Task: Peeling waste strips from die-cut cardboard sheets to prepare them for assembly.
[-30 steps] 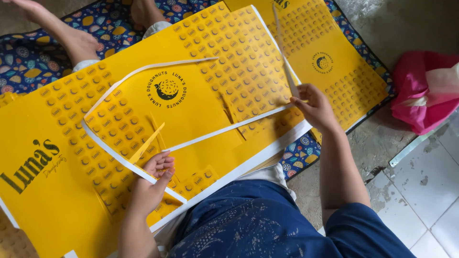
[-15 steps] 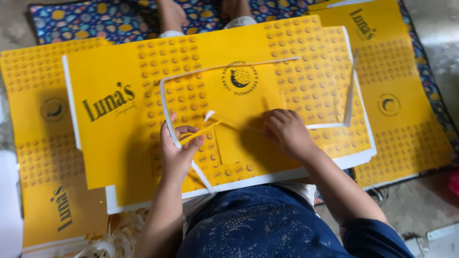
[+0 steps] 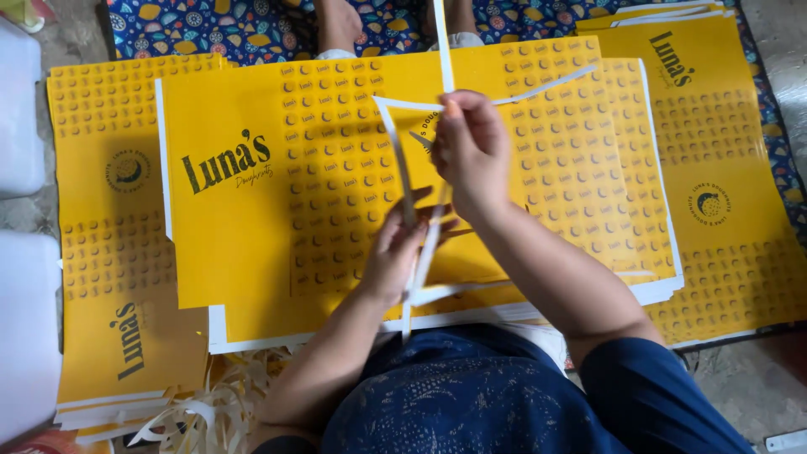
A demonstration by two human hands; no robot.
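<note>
The right hand (image 3: 471, 151) is raised above the yellow sheet (image 3: 277, 202) and its fingers are closed in a pinch on a thin white strip (image 3: 443, 42), which runs upward out of the picture and also loops down to the left hand (image 3: 395, 252). The left hand has its fingers curled around the lower part of the same strip, just above the near edge of the sheet. The strip looks very light, soft and easy to tear, so it seems best to hold it close to where it joins the sheet. The sheet is thin card, probably stiff enough to lie flat on the stack (image 3: 664, 290) under it. There is no container; loose white scraps (image 3: 202, 412) lie on the floor at the left knee.
</note>
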